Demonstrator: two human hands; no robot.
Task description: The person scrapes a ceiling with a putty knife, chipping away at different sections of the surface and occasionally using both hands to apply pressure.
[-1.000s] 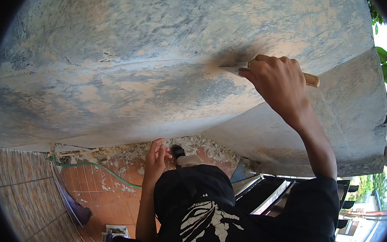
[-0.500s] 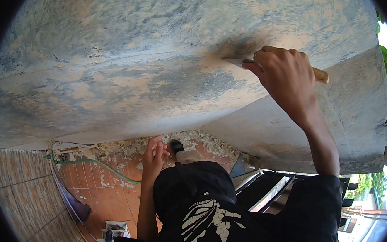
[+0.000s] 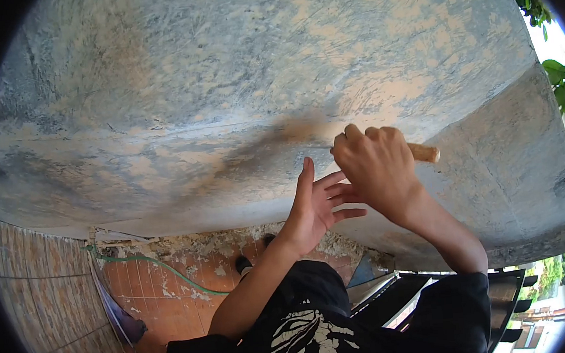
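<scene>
My right hand (image 3: 378, 172) is closed around a scraper, whose wooden handle (image 3: 424, 153) sticks out to the right of the fist. The scraper's blade is mostly hidden or edge-on in front of the wall. Just below and left of that fist, my left hand (image 3: 318, 207) is raised with its fingers spread and the thumb up, holding nothing. Behind both hands stands the wall (image 3: 221, 68), a grey surface with peach-coloured patches and scratch marks. A shadow falls on it left of my hands.
Below lies a reddish tiled floor (image 3: 190, 267) with pale debris along the wall's foot. A green hose (image 3: 163, 264) crosses it. A striped tiled wall (image 3: 45, 281) is at the left, a dark metal frame (image 3: 398, 297) at the lower right, and leaves (image 3: 562, 85) at the right edge.
My right hand has moved down and left with the scraper, away from its earlier spot on the wall. My left hand has risen from beside my body to near it, its fingers now spread.
</scene>
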